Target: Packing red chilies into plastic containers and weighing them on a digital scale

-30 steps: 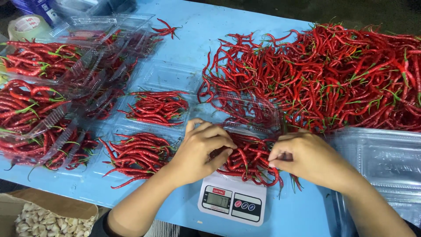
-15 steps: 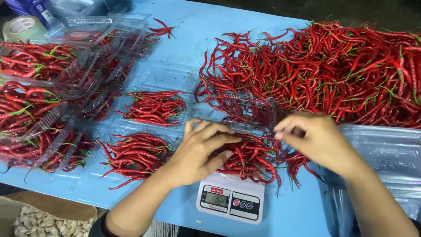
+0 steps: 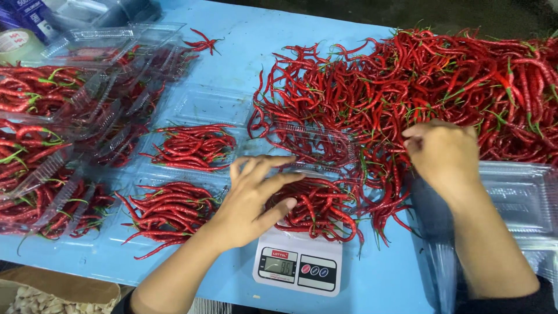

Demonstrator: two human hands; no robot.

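Blue table point(image 3: 244, 64), red chilli heap point(image 3: 442, 81) at one o'clock. Right hand point(image 3: 444, 154), fingers curled at heap's edge, nearer; left hand point(image 3: 250, 197) splayed over weighed chillies point(image 3: 317, 209), lying crosswise.

The left hand point(image 3: 251, 200) covers the left part of the chilli portion point(image 3: 317, 209) on the scale point(image 3: 297, 268), and the clear tray under this portion is hard to see. The right hand point(image 3: 444, 154) hides its own fingertips in the big chilli pile point(image 3: 418, 87), so what it pinches cannot be told. The pile is cut by the right edge. The filled trays point(image 3: 35, 139) are cut by the left edge. The scale display is too small to tell.
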